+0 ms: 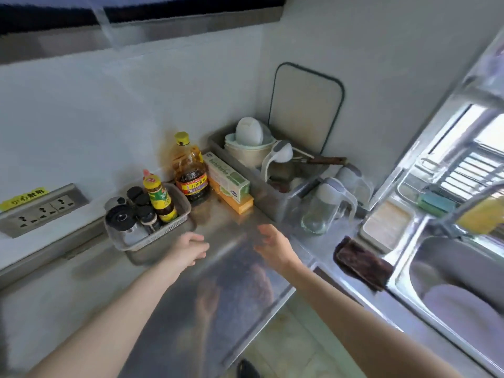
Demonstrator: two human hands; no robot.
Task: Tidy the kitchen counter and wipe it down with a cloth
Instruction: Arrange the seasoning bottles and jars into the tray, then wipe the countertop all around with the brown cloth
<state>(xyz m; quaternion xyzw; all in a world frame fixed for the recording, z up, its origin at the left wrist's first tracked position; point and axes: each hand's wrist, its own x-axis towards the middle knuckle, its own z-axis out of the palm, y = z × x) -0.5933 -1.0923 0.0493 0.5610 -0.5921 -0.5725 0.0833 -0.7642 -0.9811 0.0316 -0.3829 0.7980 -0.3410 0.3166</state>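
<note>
**Cloth lies to the right of both hands**

Head view: both hands hover over the bare steel counter (218,282), fingers loosely spread and holding nothing; the left hand (191,248) is near the basket (152,236) of bottles, the right hand (272,245) just right of it; the dark cloth (360,261) lies further right, at the near edge beside the sink (458,268), its long axis running from far-left to near-right; the right hand is nearer, so it seems best placed to fetch it.

Both bare arms reach forward; left hand (191,248) and right hand (272,245) hover apart, fingers relaxed, holding nothing.
</note>
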